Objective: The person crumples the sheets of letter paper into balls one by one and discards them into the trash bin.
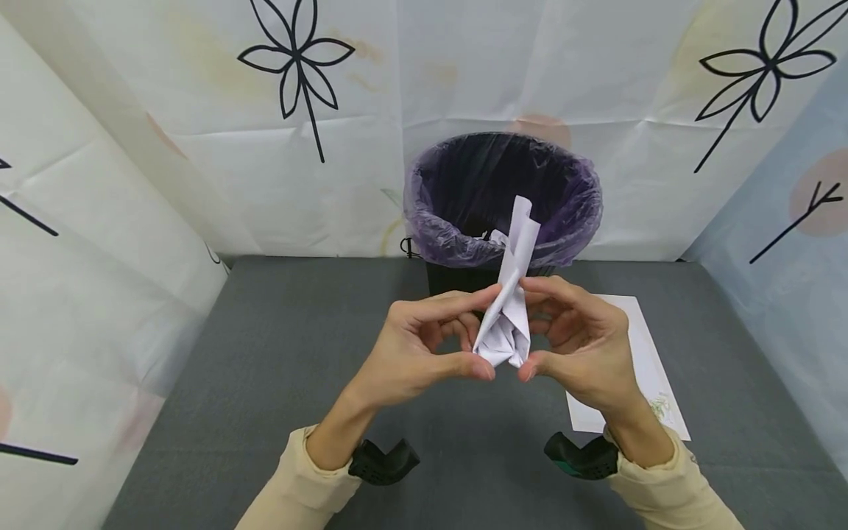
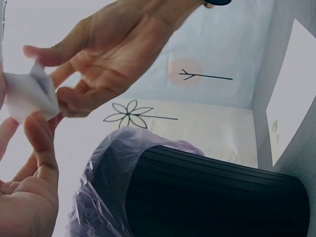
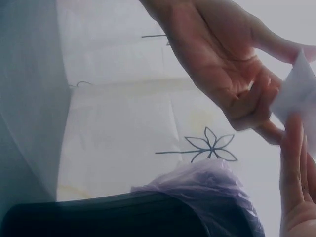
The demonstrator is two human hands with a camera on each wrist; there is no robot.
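A white sheet of paper, folded and twisted into a narrow form, is held up in front of the bin. Its lower end spreads into crumpled folds, while the upper part is a slim roll leaning right. My left hand pinches its left side, index finger higher up and thumb near the bottom corner. On the other side my right hand grips it the same way, thumb at the lower right corner. The left wrist view catches the folded paper between both hands; in the right wrist view the paper is partly cut off.
Behind the hands stands a black bin lined with a purple plastic bag. A flat white sheet with a small green print lies on the grey table, partly under the right forearm. Flower-patterned cloth hangs around the table.
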